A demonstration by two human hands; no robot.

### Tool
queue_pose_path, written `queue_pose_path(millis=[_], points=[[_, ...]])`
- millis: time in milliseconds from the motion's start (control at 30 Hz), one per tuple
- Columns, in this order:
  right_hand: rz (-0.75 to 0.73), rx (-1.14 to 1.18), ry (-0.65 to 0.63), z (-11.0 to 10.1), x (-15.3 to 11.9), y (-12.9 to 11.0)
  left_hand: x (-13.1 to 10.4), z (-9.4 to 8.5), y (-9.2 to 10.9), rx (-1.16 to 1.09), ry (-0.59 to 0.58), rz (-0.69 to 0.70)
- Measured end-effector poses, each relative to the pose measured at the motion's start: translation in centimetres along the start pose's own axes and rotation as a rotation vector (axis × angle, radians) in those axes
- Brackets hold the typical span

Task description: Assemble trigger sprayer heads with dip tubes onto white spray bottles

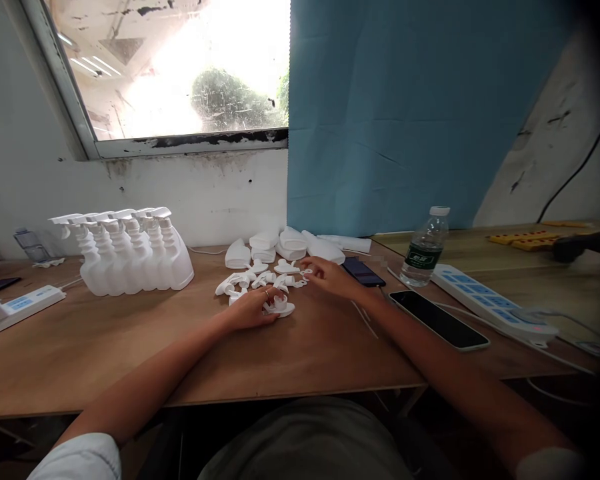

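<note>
My left hand [254,308] rests on the wooden table [130,347], its fingers closed on a white spray trigger head [280,307]. My right hand [330,277] reaches into a scatter of loose white trigger heads [253,277], fingertips touching a small white piece [306,271]. Behind them lie several empty white bottles [290,245] on their sides. A row of several finished spray bottles [130,253] stands upright at the left.
A clear water bottle [425,248] stands right of my hands, with two dark phones [363,271] [437,319] and a white power strip [495,300] near it. Another power strip [17,307] lies far left. Yellow parts [523,239] sit at the far right.
</note>
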State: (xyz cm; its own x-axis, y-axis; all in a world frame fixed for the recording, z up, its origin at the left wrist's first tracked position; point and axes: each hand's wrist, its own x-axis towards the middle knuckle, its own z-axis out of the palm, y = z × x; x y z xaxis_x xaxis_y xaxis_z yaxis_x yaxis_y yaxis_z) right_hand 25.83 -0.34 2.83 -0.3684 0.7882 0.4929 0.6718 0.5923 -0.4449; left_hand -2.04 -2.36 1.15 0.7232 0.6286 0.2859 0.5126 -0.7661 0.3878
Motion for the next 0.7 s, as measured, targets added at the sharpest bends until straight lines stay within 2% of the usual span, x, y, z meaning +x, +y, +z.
queue_pose_path(millis=[67,133,233,367,533,700], points=[[0.113,-0.253,-0.004,-1.6,0.1,1.7,0.1,0.0,-0.1,-0.014,-0.007,0.033],[0.293,-0.43,-0.062,-2.8,0.0,3.1,0.1,-0.1,-0.2,-0.04,-0.001,0.034],[0.461,-0.495,-0.151,-3.7,-0.3,4.4,0.1,0.0,-0.4,-0.08,-0.001,0.005],[0.477,-0.458,-0.199,-3.1,-0.5,5.4,0.0,0.0,-0.4,-0.098,-0.004,-0.048],[0.476,-0.417,-0.192,-2.1,-0.2,6.1,-0.1,0.2,-0.6,-0.076,0.004,-0.005],[0.496,-0.369,-0.141,-2.7,-0.2,5.7,-0.1,0.2,-0.9,-0.055,0.001,0.015]])
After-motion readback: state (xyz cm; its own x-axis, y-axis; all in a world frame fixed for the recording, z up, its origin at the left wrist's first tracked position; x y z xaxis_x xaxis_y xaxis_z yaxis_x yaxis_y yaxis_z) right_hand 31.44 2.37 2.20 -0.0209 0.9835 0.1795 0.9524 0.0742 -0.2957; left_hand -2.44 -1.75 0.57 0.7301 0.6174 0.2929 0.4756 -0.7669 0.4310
